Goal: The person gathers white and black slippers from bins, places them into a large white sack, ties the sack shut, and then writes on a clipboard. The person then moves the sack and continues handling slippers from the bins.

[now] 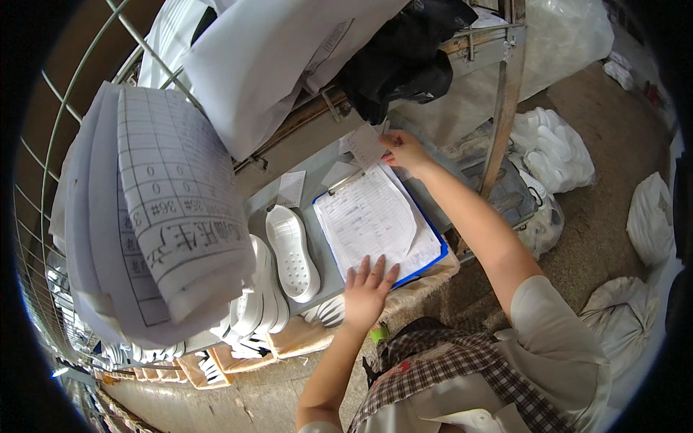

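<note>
White gridded label sheets (155, 216) hang left; white bags (552, 148), perhaps packaging, right.

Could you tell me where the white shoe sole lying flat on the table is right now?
In the head view, the sole lies centre-left on the grey table, just left of the blue clipboard and beside the stacked soles.

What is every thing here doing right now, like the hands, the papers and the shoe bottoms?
left hand: flat, fingers spread, pressing the bottom of the papers.
right hand: pinching a small paper slip above the clip.
papers: clipped on the blue clipboard, top sheet curling.
white shoe sole: lying flat, alone, holes up.
stacked soles: standing on edge, side by side.
</note>
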The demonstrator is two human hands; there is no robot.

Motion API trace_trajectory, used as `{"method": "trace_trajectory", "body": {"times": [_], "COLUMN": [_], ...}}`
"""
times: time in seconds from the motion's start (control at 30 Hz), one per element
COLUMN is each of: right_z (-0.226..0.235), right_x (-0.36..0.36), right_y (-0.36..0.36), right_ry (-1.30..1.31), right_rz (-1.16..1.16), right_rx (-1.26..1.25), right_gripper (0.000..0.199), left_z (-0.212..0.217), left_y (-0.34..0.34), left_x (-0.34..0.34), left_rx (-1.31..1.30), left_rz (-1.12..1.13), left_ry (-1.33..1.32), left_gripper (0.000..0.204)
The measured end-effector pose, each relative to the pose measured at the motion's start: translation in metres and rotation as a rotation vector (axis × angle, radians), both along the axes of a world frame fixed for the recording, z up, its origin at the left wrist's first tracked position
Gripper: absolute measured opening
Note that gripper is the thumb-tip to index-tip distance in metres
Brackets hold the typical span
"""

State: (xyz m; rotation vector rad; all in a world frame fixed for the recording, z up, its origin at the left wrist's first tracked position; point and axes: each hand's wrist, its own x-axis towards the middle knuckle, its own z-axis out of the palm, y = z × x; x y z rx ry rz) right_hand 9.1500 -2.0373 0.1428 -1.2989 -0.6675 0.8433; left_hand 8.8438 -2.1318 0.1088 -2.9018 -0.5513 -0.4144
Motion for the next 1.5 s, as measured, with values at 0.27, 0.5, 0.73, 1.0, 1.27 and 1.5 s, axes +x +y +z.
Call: {"method": "trace_trajectory", "body": {"times": [0.27,0.5,0.73,1.0,1.27,1.5], "right_z": [-0.054,-0.068,-0.054,-0.078,-0.029,0.004], "right_x": [0.001,-0.044,-0.063,-0.04,-0.05,-0.069], "right_y": [-0.052,-0.059,-0.133,-0.202,-0.252,-0.221], "right_ry": [0.299,-1.247,-1.576,-1.622,-0.669,-1.085], "right_rz": [-0.085,0.145,0.257,0.119,-0.559,-0.518], "right_rx": [0.451,-0.091,-0.066,0.134,0.211,0.424], "right_gripper": [0.02,0.055,0.078,0.033,0.017,0.017], "left_z": [0.099,0.134,0.119,0.08,0.035,0.016], "left_y": [0.059,0.07,0.071,0.053,0.014,0.018], "left_x": [-0.006,-0.005,-0.016,-0.007,-0.011,0.028], "left_rx": [-0.098,-0.279,-0.157,-0.027,-0.079,-1.364], "left_rz": [0.009,0.117,0.216,0.043,-0.003,-0.029], "left_ry": [-0.355,-0.447,-0.52,-0.416,0.054,-0.567], "left_gripper": [0.035,0.032,0.032,0.035,0.039,0.068]}}
